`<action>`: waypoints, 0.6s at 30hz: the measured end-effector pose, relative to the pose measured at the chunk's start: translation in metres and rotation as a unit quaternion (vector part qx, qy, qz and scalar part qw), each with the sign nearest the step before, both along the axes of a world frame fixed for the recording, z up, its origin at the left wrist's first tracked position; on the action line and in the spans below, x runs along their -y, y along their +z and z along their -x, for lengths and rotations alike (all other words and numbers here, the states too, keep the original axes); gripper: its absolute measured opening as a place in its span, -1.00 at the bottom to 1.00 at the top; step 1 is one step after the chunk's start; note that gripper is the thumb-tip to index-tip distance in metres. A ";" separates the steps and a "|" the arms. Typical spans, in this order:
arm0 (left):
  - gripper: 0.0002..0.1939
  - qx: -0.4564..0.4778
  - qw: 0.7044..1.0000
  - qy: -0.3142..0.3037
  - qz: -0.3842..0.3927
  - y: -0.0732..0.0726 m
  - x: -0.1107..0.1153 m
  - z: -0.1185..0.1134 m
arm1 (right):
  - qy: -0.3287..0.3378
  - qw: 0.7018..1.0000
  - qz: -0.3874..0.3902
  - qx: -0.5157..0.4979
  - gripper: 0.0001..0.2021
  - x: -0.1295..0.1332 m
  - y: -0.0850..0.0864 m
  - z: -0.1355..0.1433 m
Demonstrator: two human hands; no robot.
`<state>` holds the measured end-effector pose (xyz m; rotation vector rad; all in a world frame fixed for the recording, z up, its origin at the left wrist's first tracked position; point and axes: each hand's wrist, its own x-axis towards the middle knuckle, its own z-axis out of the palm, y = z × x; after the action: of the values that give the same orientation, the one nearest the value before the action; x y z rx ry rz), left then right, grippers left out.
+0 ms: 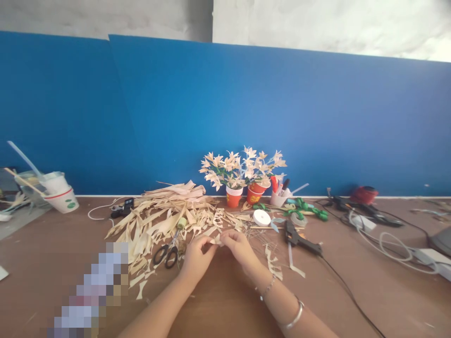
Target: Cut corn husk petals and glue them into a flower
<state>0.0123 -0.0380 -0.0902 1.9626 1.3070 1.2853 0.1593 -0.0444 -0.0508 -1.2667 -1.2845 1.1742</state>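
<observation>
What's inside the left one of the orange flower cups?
Pale flowers stick up out of the orange cup. Its sides hide what's deeper down, so I can't tell.

Lower centre of frame: left hand (198, 255) and right hand (238, 247) grip a pale husk piece (216, 241).

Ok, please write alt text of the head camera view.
A left hand and right hand hold a small pale piece over a brown table. Pale strips, scissors and a glue gun lie around; behind stand red cups with pale flowers.
</observation>
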 end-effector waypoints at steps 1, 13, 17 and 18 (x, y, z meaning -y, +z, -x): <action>-0.92 0.005 1.000 -0.005 -0.001 0.000 0.000 0.000 | -0.004 1.000 0.004 -0.005 -0.81 0.000 0.001 0.000; -0.78 0.068 0.997 0.001 0.040 0.013 0.002 0.002 | -0.123 0.941 -0.107 0.295 -0.82 -0.013 0.027 -0.057; -0.78 0.091 0.993 0.013 0.068 0.014 0.001 0.002 | -0.228 0.795 0.061 0.559 -0.79 -0.009 0.042 -0.132; -0.78 0.098 0.992 0.015 0.074 0.013 0.000 0.001 | -0.238 0.761 0.110 0.593 -0.74 -0.007 0.041 -0.146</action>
<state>0.0112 -0.0384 -0.0768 1.6759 1.2999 1.3177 0.3053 -0.0379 -0.0101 -2.5204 -1.4878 0.0081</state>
